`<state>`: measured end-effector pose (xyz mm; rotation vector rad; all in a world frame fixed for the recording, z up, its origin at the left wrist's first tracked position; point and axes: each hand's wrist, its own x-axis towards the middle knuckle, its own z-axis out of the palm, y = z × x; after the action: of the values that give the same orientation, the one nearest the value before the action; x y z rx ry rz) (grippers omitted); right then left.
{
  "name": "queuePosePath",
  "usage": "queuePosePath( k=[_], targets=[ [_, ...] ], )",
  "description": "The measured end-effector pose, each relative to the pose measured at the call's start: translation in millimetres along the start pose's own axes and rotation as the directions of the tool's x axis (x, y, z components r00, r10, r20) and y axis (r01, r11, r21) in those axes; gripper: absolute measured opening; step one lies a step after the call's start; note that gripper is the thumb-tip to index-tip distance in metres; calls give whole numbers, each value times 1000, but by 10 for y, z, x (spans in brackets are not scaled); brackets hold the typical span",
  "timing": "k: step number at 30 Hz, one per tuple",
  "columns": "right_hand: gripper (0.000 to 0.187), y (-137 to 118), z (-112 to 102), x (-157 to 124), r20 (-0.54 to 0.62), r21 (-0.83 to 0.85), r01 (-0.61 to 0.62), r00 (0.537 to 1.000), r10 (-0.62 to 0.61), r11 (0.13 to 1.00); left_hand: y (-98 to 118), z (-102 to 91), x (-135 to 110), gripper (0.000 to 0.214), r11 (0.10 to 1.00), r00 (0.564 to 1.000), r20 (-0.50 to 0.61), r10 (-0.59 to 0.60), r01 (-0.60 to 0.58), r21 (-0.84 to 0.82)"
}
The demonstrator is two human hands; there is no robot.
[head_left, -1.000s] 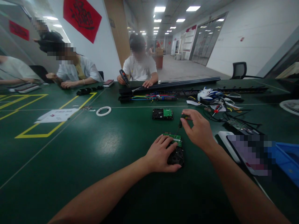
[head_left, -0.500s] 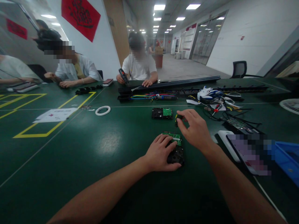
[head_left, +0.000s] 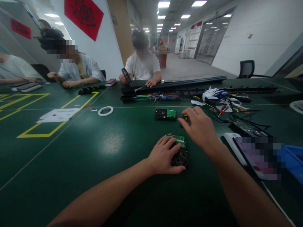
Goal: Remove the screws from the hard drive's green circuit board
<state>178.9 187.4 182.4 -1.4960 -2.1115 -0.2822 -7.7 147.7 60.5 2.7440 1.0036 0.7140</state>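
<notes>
My left hand [head_left: 163, 156] holds a hard drive [head_left: 181, 159] down on the green table, fingers bent over its circuit board [head_left: 181, 138] and thumb along its near edge. In my right hand [head_left: 200, 127] is a small screwdriver [head_left: 181, 125], its black-and-yellow handle pinched between thumb and fingers. Its thin shaft points down at the far end of the board; whether the tip sits in a screw I cannot tell. Just beyond my hands lies a second hard drive [head_left: 165, 114] with a green board.
To the right are a phone [head_left: 257, 157], a blue bin [head_left: 295, 160], cables and a red-handled screwdriver [head_left: 222, 109]. A white ring [head_left: 105, 111] and paper sheet [head_left: 58, 115] lie left. Opposite, a person [head_left: 143, 66] holds a power tool [head_left: 126, 75] behind long black rails [head_left: 196, 84].
My right hand has tipped the screwdriver more upright over the board, and its shaft now shows. My left hand stays on the hard drive. The whole view has shifted slightly.
</notes>
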Motion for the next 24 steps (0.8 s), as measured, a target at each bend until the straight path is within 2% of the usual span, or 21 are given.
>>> queuePosePath(
  k=[12, 18, 24],
  targets=[
    [15, 73, -148, 226, 172, -112, 34, 985, -14, 993, 3, -2, 12, 88, 1000, 1000, 4, -2, 2, -13],
    [15, 57, -191, 267, 183, -130, 32, 983, -8, 991, 6, -3, 10, 90, 1000, 1000, 16, -11, 11, -9],
    [14, 107, -178, 215, 155, -77, 61, 987, -49, 995, 12, -12, 8, 89, 1000, 1000, 18, -15, 15, -16]
  ],
)
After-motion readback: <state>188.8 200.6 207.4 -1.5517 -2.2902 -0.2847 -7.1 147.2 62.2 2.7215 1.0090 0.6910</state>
